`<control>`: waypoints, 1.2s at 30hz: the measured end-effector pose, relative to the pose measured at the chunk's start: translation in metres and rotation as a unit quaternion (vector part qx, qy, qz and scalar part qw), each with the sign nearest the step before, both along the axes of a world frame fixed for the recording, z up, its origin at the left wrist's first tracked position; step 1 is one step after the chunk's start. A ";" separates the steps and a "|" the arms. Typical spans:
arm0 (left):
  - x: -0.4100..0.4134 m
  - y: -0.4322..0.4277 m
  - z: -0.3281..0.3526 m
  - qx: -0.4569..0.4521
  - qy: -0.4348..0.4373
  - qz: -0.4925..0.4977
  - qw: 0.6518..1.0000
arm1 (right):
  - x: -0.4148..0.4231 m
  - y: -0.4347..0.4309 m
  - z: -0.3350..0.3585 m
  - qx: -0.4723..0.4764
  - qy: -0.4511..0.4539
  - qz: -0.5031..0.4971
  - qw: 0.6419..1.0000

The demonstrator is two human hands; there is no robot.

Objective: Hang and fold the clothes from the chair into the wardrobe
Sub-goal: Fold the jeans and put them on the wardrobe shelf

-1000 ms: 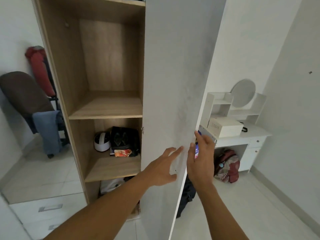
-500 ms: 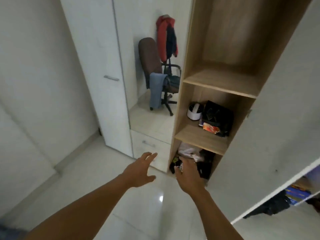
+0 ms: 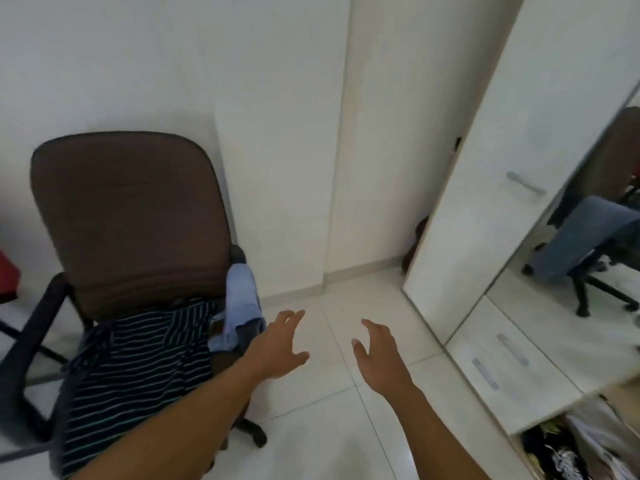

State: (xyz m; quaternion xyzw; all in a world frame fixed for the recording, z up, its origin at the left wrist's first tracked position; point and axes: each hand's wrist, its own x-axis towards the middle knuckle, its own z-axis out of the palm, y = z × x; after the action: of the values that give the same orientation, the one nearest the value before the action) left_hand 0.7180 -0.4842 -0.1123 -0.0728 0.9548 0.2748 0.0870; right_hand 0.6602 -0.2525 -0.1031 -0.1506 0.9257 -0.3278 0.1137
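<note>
Head view shows both hands, left (image 3: 277,348) and right (image 3: 375,351), grip spread and empty beside the office chair (image 3: 128,216); gathering the striped shirt (image 3: 138,368) by its collar would ease hanging.

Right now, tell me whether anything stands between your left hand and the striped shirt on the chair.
Nothing visible does. The left hand, open and empty, hangs just right of the striped shirt on the chair; only the light blue garment on the armrest lies close by.

My one head camera looks forward and down, close over the brown office chair (image 3: 128,216), toward the corner beside the wardrobe door (image 3: 491,188)
</note>
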 end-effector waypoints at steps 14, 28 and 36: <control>0.073 -0.210 -0.046 0.131 -0.023 0.205 0.970 | -0.005 -0.248 -0.032 0.043 -0.050 0.158 0.985; -0.023 -0.261 -0.152 0.201 -0.138 0.388 0.889 | -0.134 -0.393 -0.135 0.104 -0.077 0.354 0.926; -0.088 -0.282 -0.208 0.272 -0.136 0.491 0.816 | -0.210 -0.465 -0.191 0.161 -0.020 0.440 0.883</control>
State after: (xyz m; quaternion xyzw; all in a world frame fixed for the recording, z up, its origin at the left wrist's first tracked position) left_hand 0.6301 -0.7661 -0.3204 -0.5420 0.6570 0.5169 0.0855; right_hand 0.4502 -0.7177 -0.2936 -0.5155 0.8019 -0.0930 0.2873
